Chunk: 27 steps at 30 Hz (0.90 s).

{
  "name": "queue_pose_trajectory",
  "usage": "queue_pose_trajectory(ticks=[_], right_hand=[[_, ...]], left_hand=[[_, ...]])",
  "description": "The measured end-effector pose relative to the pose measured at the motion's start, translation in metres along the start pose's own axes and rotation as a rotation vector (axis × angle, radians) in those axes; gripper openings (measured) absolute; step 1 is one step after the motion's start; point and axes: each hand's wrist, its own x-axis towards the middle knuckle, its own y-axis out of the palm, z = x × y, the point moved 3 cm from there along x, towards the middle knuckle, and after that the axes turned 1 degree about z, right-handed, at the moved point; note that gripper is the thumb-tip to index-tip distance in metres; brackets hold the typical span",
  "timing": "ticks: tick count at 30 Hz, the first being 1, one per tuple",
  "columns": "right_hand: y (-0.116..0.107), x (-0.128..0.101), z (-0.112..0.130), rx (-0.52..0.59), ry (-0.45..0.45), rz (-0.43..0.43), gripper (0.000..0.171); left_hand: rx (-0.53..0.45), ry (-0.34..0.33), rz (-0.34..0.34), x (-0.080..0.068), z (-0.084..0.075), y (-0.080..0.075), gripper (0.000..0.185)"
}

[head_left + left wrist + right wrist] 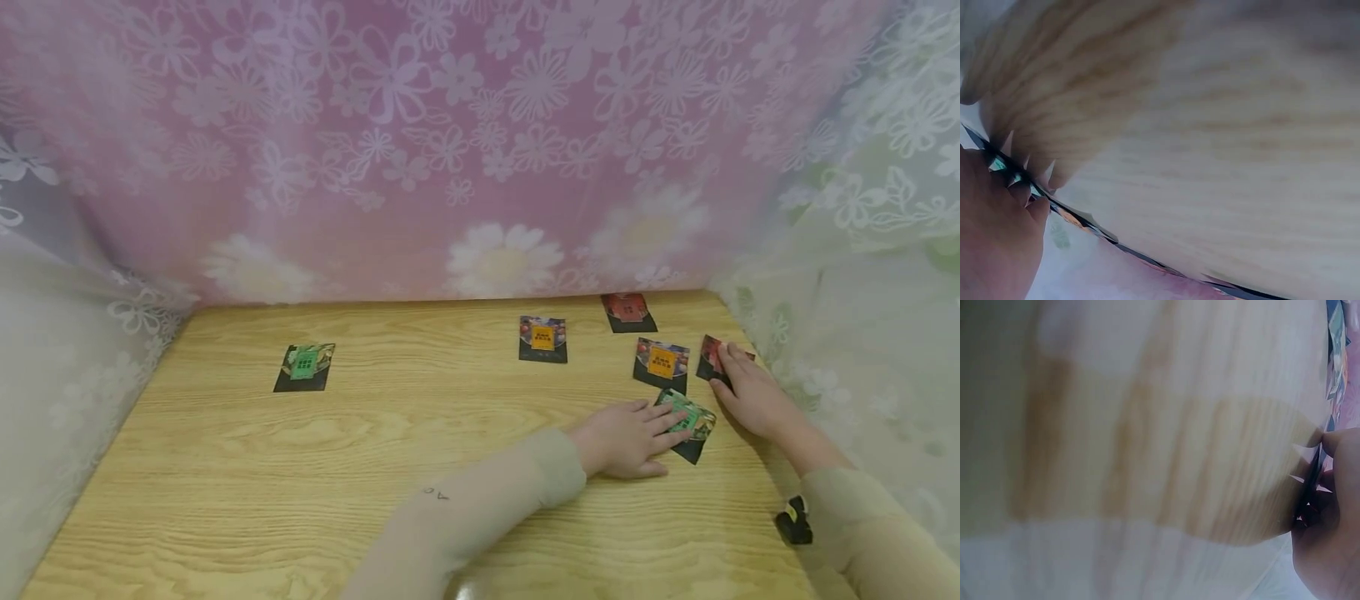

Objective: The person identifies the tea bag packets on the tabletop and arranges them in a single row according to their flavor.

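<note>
At the right end of the wooden bench [315,467], your left hand [626,437] lies flat, fingers straight, tips pressing a green packet [686,423] that sits askew on the wood. Just beside it, your right hand [750,396] rests with relaxed fingers on a red packet [708,357] near the bench's edge. Two orange-labelled packets [661,363] [542,338] and another red one [627,311] lie behind them. A second green packet [304,366] sits well apart to the left, before a flowered pink curtain [450,142].
</note>
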Motion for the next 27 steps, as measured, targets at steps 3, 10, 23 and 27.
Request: queue_pose_trajectory(ticks=[3, 10, 23, 27], right_hand=[[0.000, 0.000, -0.001, 0.001, 0.000, -0.004, 0.071], [-0.002, 0.002, 0.000, -0.007, -0.011, -0.003, 0.071], [-0.001, 0.001, 0.001, -0.026, -0.008, 0.009, 0.070], [-0.001, 0.000, 0.001, -0.030, -0.014, 0.008, 0.070]], left_hand=[[-0.007, -0.001, -0.004, -0.002, 0.001, 0.000, 0.072], [-0.019, -0.003, -0.013, -0.006, 0.004, 0.002, 0.073], [-0.022, 0.010, -0.051, -0.032, 0.011, 0.018, 0.073], [-0.039, 0.014, -0.066, -0.047, 0.015, 0.025, 0.073]])
